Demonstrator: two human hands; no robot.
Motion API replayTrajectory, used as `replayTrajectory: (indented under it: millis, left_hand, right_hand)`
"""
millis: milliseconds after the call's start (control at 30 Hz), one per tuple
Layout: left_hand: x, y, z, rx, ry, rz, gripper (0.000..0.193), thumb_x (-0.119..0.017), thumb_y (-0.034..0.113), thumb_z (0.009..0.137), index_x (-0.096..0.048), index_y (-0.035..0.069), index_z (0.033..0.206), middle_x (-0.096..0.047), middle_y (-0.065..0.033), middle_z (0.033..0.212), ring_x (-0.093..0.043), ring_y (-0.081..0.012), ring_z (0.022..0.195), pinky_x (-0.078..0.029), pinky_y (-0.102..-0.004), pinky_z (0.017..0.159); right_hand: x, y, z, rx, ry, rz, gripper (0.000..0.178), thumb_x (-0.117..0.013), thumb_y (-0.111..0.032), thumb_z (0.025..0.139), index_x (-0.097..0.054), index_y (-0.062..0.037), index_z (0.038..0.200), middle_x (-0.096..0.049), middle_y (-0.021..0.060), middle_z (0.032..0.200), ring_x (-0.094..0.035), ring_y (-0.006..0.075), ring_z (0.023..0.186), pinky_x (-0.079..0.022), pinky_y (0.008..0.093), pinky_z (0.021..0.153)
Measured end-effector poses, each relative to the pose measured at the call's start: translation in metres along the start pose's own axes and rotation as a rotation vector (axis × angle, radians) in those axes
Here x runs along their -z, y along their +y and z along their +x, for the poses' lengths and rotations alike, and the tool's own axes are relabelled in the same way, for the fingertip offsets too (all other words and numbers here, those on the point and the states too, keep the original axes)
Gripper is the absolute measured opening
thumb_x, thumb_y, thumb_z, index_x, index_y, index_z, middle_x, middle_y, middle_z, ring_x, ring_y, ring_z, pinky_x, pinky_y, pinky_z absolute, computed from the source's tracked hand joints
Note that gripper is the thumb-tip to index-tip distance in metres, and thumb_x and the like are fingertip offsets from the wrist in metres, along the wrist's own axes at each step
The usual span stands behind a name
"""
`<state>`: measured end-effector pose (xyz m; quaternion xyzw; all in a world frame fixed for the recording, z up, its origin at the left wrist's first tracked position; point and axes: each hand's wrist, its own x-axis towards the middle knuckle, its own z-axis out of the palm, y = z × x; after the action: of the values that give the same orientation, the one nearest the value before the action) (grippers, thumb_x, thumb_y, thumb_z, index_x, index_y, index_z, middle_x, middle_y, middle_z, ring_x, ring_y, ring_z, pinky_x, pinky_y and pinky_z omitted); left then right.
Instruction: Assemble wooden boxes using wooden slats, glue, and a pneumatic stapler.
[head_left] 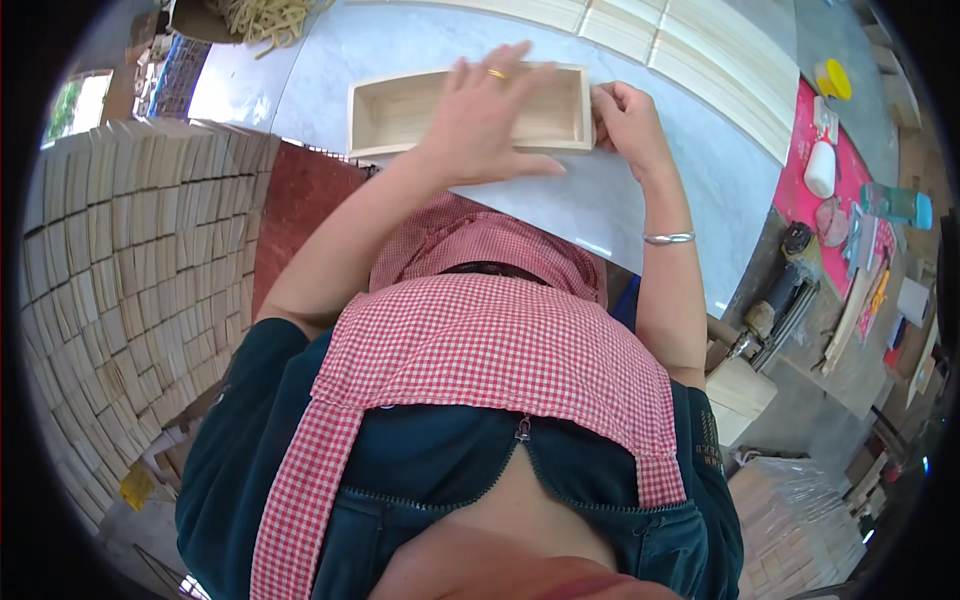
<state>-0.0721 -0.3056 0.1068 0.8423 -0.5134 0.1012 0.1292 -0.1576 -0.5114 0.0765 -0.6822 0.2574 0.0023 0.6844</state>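
Observation:
A long, shallow, open wooden box (pixel 400 112) of pale wood lies on the white marble-patterned table in front of me. My left hand (pixel 487 115) is over the middle of the box, fingers spread, with a gold ring on one. It is slightly blurred, and I cannot tell whether it touches the wood. At the box's right end is my right hand (pixel 628 125), its fingers curled against or close beside the end wall. Whatever its fingertips may hold is hidden. The part of the box under my left hand is covered from sight.
Rows of pale wooden pieces (pixel 690 75) line the table's far side. A container of tangled yellowish strands (pixel 265 20) stands far left. Tall stacks of wooden pieces (pixel 140 270) rise at left. To the right are a white bottle (pixel 820 168), a yellow tub (pixel 832 80) and a greenish bottle (pixel 890 204).

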Motion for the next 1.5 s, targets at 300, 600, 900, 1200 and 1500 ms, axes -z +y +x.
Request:
replayTrajectory:
  millis: [300,600,900,1200,1500]
  left_hand:
    - [-0.021,0.015,0.025,0.031,-0.078,-0.137,0.109,-0.081,0.069,0.064,-0.044,0.013,0.149,-0.053,-0.0109,0.138,-0.048,-0.0311,0.128,-0.025,-0.0560,0.118]
    - [-0.022,0.017,0.028,0.023,-0.066,-0.150,0.106,-0.078,0.072,0.063,-0.047,0.010,0.144,-0.053,-0.0119,0.133,-0.049,-0.0318,0.124,-0.027,-0.0568,0.114]
    - [-0.026,0.017,0.026,0.036,-0.031,-0.155,0.104,-0.082,0.067,0.063,-0.047,0.013,0.144,-0.054,-0.0104,0.133,-0.048,-0.0294,0.126,-0.026,-0.0562,0.115]
    - [0.003,-0.019,-0.028,-0.116,-0.087,-0.191,0.095,-0.080,0.056,0.065,-0.050,0.010,0.141,-0.044,-0.0130,0.153,-0.034,-0.0353,0.147,-0.023,-0.0637,0.117]
    - [0.053,0.038,-0.126,0.250,-0.085,-0.126,0.033,-0.069,0.028,0.082,-0.058,0.009,0.107,-0.065,-0.0130,0.092,-0.064,-0.0318,0.089,-0.027,-0.0603,0.112]
  right_hand:
    - [0.004,0.009,0.021,0.061,-0.026,-0.029,0.011,-0.063,-0.011,0.092,-0.062,-0.0015,0.086,-0.059,0.0028,0.070,-0.051,0.0105,0.058,-0.042,0.0242,0.051]
    - [-0.013,0.016,0.026,0.360,0.154,0.120,0.007,-0.061,-0.008,0.088,-0.060,-0.0017,0.084,-0.058,0.0020,0.070,-0.048,0.0099,0.060,-0.041,0.0237,0.052]
    - [0.002,0.019,0.023,0.345,0.077,0.040,0.013,-0.060,-0.015,0.097,-0.065,-0.0038,0.101,-0.063,0.0017,0.084,-0.051,0.0108,0.068,-0.045,0.0243,0.061]
    - [-0.028,0.011,-0.008,0.459,-0.115,-0.316,0.022,-0.067,-0.011,0.095,-0.062,-0.0011,0.115,-0.066,0.0101,0.098,-0.063,0.0182,0.080,-0.054,0.0303,0.073]
    - [-0.077,0.046,-0.043,0.564,-0.183,-0.180,0.028,-0.063,-0.011,0.093,-0.061,0.0024,0.119,-0.065,0.0117,0.101,-0.059,0.0177,0.072,-0.052,0.0290,0.068]
